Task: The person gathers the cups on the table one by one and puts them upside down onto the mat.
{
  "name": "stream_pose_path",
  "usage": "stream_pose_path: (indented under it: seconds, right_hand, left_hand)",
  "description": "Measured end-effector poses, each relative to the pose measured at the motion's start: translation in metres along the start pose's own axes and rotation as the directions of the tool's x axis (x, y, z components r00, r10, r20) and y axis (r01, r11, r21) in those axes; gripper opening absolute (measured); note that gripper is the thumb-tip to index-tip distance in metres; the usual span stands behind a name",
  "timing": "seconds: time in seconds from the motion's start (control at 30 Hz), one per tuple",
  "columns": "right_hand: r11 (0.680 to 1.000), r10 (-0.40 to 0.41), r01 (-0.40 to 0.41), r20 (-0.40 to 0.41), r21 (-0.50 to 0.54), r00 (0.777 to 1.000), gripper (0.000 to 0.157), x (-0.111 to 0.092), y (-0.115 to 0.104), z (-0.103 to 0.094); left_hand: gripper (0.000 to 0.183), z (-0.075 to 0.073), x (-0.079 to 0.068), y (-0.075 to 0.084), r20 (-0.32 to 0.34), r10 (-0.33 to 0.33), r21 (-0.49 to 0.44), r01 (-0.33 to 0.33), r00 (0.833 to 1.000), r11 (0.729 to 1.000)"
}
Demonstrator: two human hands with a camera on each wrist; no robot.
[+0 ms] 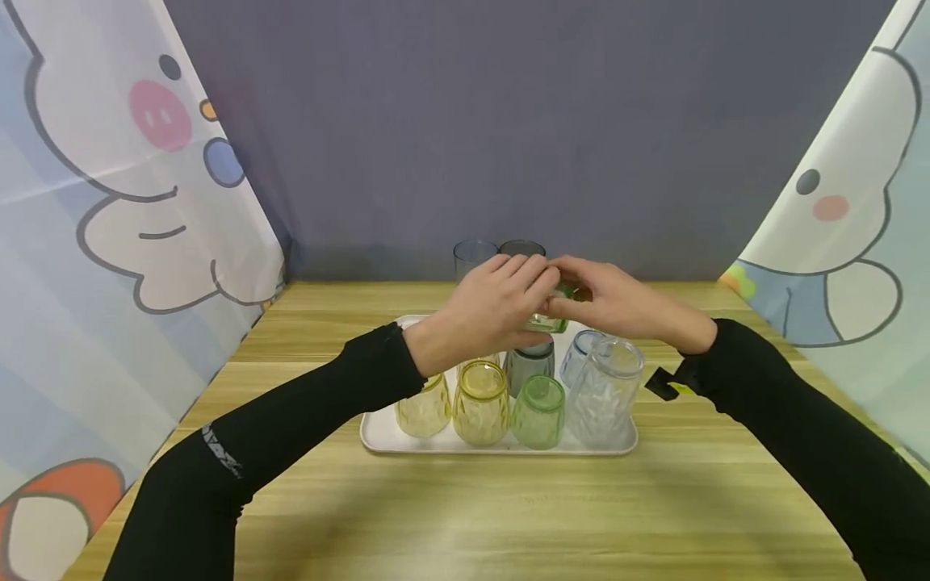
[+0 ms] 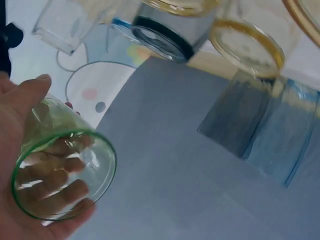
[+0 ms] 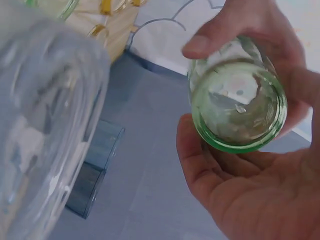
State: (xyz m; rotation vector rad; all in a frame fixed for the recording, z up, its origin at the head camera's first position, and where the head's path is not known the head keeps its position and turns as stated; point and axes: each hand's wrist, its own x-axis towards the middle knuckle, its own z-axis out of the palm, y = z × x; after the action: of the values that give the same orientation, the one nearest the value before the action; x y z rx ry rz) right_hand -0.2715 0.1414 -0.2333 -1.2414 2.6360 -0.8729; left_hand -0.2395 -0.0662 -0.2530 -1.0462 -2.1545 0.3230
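Note:
Above the middle of the tray, my left hand (image 1: pixel 483 303) and right hand (image 1: pixel 610 303) both hold one green glass (image 1: pixel 546 324). It lies tipped on its side between them. The left wrist view looks into its open rim, with fingers showing through the wall. From the right wrist view, its thick green base (image 3: pixel 240 145) faces the camera, and the right hand's fingers curve beneath it. Below my hands, upside-down glasses stand on the white tray (image 1: pixel 450 448): a yellow glass (image 1: pixel 481 407), a green one (image 1: pixel 538 415), a large clear one (image 1: pixel 601 399) and several others.
Behind my left hand stand a bluish glass (image 1: pixel 472 254) and a dark grey glass (image 1: pixel 525 246), both with rims up. A grey backdrop (image 1: pixel 508 121) closes off the rear of the wooden table (image 1: pixel 465 516). Cartoon-printed cloths (image 1: pixel 109 202) flank both sides.

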Motion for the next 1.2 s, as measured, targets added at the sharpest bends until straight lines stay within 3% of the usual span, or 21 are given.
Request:
stream_pose_path:
  seconds: [0.17,0.27,0.4,0.5,0.6,0.7,0.8,0.9,1.0,1.1,1.2]
  right_hand:
    - [0.998,0.067,-0.066,-0.1,0.007,0.993,0.048,-0.006,-0.004,0.004]
    - [0.997,0.081,-0.08,-0.174,0.013,0.982,0.043,-0.011,-0.002,0.003]
    - [0.993,0.108,-0.117,-0.284,-0.016,0.953,0.043,-0.017,0.015,-0.004]
    - [0.985,0.134,-0.166,-0.367,-0.056,0.92,0.046,-0.022,0.042,-0.009]
    - [0.972,0.18,-0.225,-0.393,-0.07,0.902,0.047,-0.027,0.074,-0.01]
    - [0.961,0.245,-0.274,-0.33,-0.044,0.912,0.049,-0.032,0.105,-0.001]
    - [0.954,0.279,-0.296,-0.24,-0.039,0.93,0.047,-0.036,0.128,0.013]
    - [0.957,0.265,-0.282,-0.191,-0.065,0.945,0.041,-0.039,0.142,0.027]
    - [0.967,0.228,-0.244,-0.178,-0.073,0.957,0.034,-0.042,0.15,0.037]
    - [0.973,0.202,-0.217,-0.162,-0.081,0.966,0.032,-0.044,0.154,0.044]
    - [0.977,0.186,-0.199,-0.149,-0.078,0.971,0.032,-0.045,0.158,0.049]
  left_hand:
    - [0.064,0.002,-0.009,-0.003,0.062,-0.167,-0.203,0.176,0.984,0.963]
    - [0.067,0.002,-0.016,-0.007,0.125,-0.26,-0.236,0.283,0.957,0.929]
    - [0.074,0.001,-0.028,-0.016,0.174,-0.378,-0.258,0.412,0.909,0.874]
    - [0.076,0.001,-0.039,-0.025,0.203,-0.46,-0.349,0.503,0.864,0.791]
    - [0.078,0.002,-0.051,-0.035,0.276,-0.524,-0.457,0.59,0.806,0.666]
    - [0.082,0.005,-0.063,-0.045,0.366,-0.556,-0.513,0.66,0.747,0.549]
    - [0.081,0.011,-0.074,-0.053,0.417,-0.571,-0.548,0.697,0.707,0.463]
    - [0.076,0.017,-0.081,-0.058,0.447,-0.581,-0.578,0.715,0.68,0.393]
    - [0.075,0.021,-0.086,-0.062,0.493,-0.586,-0.589,0.743,0.642,0.318]
    - [0.076,0.027,-0.094,-0.064,0.548,-0.569,-0.573,0.771,0.613,0.278]
    - [0.072,0.037,-0.105,-0.065,0.575,-0.54,-0.58,0.772,0.615,0.261]
